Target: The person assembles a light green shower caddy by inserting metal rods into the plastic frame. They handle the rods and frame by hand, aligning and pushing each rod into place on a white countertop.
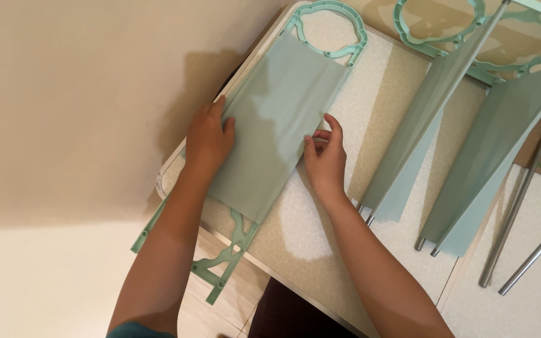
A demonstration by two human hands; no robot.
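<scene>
At the bottom of the frame two bare forearms rise toward the middle. The left hand (210, 143) lies flat and open, palm down, on the left edge of a pale green fabric panel (277, 119), fingers spread over the cloth. The right hand (325, 159) rests at the panel's right edge with its fingers curled, the fingertips (310, 143) pinching the cloth's border. The panel runs slantwise across the centre of the frame, stretched between two mint green plastic end frames: one frame (219, 266) sticks out past the table edge at lower centre-left, the other frame (330, 25) is a ring shape at top centre. All of this lies on a speckled cream table (295, 231) with a pale rim. To the right, two more green fabric panels (471, 156) stand tilted, fixed on metal rods and joined at the top right to further green plastic ring frames (439, 28). Loose metal rods (527, 206) lie on the table at the right edge. A beige wall (76, 94) fills the upper left
</scene>
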